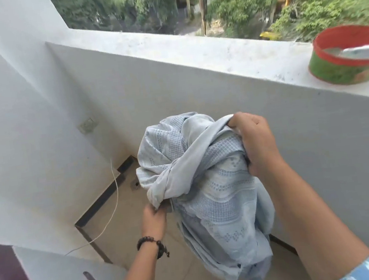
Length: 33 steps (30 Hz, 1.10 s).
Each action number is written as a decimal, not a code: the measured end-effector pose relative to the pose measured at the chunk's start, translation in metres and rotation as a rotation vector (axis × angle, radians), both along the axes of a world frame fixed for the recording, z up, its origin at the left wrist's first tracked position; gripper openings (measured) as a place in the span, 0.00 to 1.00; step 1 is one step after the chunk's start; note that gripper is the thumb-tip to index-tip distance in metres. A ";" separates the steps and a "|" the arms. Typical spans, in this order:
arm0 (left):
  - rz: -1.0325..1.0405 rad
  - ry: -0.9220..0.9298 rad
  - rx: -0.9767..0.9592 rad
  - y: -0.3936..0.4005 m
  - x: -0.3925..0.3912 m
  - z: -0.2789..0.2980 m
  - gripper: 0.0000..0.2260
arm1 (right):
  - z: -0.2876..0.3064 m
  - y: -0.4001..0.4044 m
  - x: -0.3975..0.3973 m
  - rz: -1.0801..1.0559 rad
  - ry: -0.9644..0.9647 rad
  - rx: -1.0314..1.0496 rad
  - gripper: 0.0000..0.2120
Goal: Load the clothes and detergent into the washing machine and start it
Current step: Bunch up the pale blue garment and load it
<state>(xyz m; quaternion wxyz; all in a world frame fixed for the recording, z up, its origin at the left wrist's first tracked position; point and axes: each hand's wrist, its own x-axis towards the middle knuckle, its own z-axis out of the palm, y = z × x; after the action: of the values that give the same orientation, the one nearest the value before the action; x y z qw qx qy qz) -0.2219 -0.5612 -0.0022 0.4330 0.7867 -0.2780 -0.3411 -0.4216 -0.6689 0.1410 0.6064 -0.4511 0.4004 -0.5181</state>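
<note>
Basically, right hand clenched on top of the bundled pale-blue cloth, left hand pinching its lower fold. Soft, light, floppy; probably best gripped bunched, loose tail supported.

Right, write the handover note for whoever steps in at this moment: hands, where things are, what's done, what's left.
Left hand: closed on the lower edge of the pale blue cloth bundle.
Right hand: grip on the top of the same bundle, held up in the air above the floor.
Washing machine: a white corner at lower left, dark lid beside it; the drum is not in view.
Red-rimmed green tub: on the balcony ledge at right, scoop inside; contents unclear.
Done: clothes gathered in hand.
Left: load clothes, add detergent, start the machine.
</note>
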 end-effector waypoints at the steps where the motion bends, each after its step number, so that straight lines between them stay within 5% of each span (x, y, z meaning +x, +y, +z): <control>1: -0.009 -0.015 -0.010 -0.004 0.000 0.010 0.04 | 0.002 0.000 -0.002 0.009 0.023 -0.019 0.14; 4: 0.018 -0.064 0.090 -0.022 0.007 0.039 0.11 | -0.005 -0.006 -0.008 0.059 0.288 -0.111 0.10; 6: 0.055 -0.089 -0.029 -0.028 0.009 0.065 0.10 | -0.005 -0.008 -0.014 0.130 0.523 -0.163 0.03; 10: -0.065 0.070 -0.344 -0.043 -0.005 0.127 0.07 | 0.005 0.003 -0.016 0.334 0.648 -0.274 0.27; 13: -0.331 0.011 -0.419 -0.051 -0.031 0.164 0.08 | 0.008 0.017 -0.002 0.573 0.696 -0.300 0.44; 19: -0.537 -0.177 -0.515 -0.047 -0.048 0.196 0.11 | -0.005 0.022 0.011 0.396 0.673 -0.362 0.07; 26: -0.592 -0.003 -0.195 -0.018 -0.018 0.116 0.28 | 0.007 0.028 0.010 0.309 0.509 -0.363 0.03; 33: -0.614 -0.316 0.189 -0.030 -0.032 0.033 0.11 | 0.058 0.041 0.007 0.346 0.255 -0.442 0.09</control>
<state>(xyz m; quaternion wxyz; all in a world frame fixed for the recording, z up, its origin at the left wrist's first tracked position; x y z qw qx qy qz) -0.2539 -0.5907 0.0304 0.1874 0.7461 -0.5322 -0.3536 -0.4146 -0.6282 0.1985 0.5177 -0.6951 0.2680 -0.4208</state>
